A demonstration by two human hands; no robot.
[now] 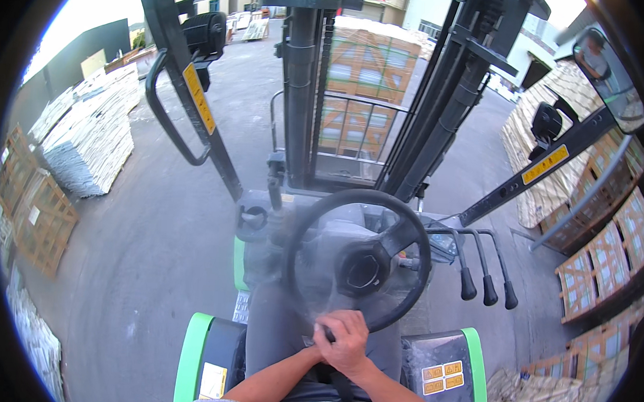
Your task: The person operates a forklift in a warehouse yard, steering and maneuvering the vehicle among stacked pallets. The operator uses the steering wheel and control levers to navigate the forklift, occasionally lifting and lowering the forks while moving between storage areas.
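A black steering wheel (415, 237) fills the middle of the head view, with a dark hub at its centre. At its lower rim my right hand (346, 340) is closed, fingers curled round a dark part of the wheel. From the lower left my left hand (318, 354) reaches in underneath the right one. Its fingers are hidden, so what they hold cannot be seen. Right of the wheel rise several black-knobbed levers (489, 289), which neither hand touches. On the left of the column stands another dark lever (274, 188).
Ahead, between the black mast (298, 92) rails, crated goods (371, 66) stand behind a metal backrest. Wrapped stacks (87, 137) and wooden crates (44, 221) line the left; more crates (599, 274) line the right. A mirror (614, 84) hangs upper right.
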